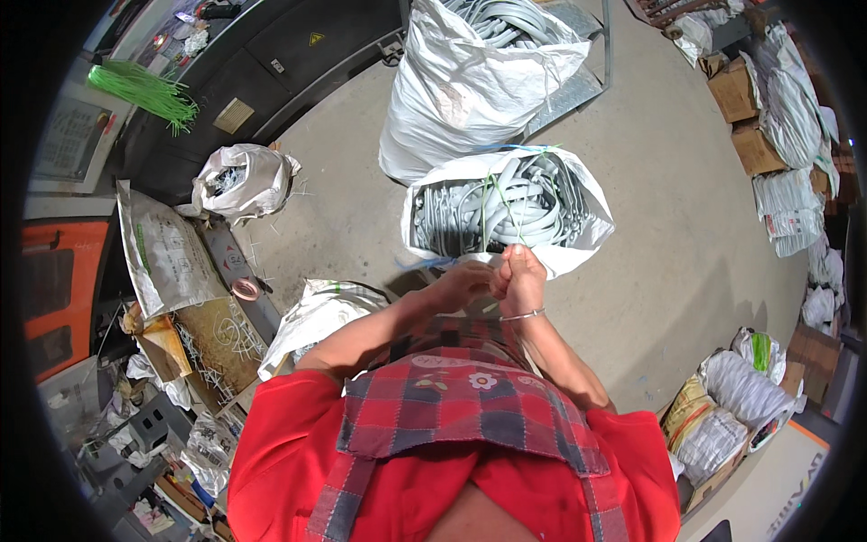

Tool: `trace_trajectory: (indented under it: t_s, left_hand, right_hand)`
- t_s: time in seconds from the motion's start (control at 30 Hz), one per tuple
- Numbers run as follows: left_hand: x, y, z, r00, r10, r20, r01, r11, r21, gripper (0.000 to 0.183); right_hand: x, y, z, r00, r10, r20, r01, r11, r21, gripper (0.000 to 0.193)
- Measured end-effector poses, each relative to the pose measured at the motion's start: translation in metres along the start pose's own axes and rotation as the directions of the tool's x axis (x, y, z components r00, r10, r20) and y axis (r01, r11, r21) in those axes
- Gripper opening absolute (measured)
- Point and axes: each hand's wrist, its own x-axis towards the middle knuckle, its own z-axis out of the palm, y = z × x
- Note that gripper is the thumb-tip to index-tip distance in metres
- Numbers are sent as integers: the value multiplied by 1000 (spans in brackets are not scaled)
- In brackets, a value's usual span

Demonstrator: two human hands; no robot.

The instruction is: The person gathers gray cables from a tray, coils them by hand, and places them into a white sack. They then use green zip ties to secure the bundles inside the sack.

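In front of me an open white woven sack [598,210] is packed with grey curved plastic strips [519,200]. Thin green ties [489,212] cross over the strips. At the sack's near edge my right hand [522,278] is closed, thumb on top, with its fingers pressed together. Close against it, my left hand [461,287] has curled fingers, partly hidden. Whatever the two hands pinch between them is too small to make out. A blue cord [424,264] sticks out beside the sack's near left side.
Behind stands a taller white sack [452,99] of similar strips on a metal cart [569,95]. Smaller sacks [248,185] and a scrap-filled box [217,339] are at left, beside machines. Green ties [144,90] hang upper left. Cartons [733,95] and wrapped bundles [745,388] line the right.
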Motion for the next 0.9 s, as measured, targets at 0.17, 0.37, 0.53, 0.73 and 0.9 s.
trace_trajectory:
  t_s: [0.17,0.37,0.53,0.73,0.9]
  left_hand:
    - [18,-4,-12,988,138,65,-142,987,69,10]
    - [31,57,-24,988,107,111,-122,983,135,10]
    - [46,70,-34,983,100,152,-109,993,54,16]
    - [78,35,-71,963,-66,262,121,973,-197,16]
    - [134,-14,-94,917,384,-104,-288,822,491,18]
  right_hand:
    - [-5,-32,0,987,159,6,-157,970,186,26]
    - [-18,-81,0,970,234,67,-243,949,199,25]
    - [-29,-111,15,974,227,12,-222,937,269,26]
    - [-33,-94,8,978,137,-159,-59,907,417,25]
    - [-51,-77,11,964,114,-242,11,887,462,25]
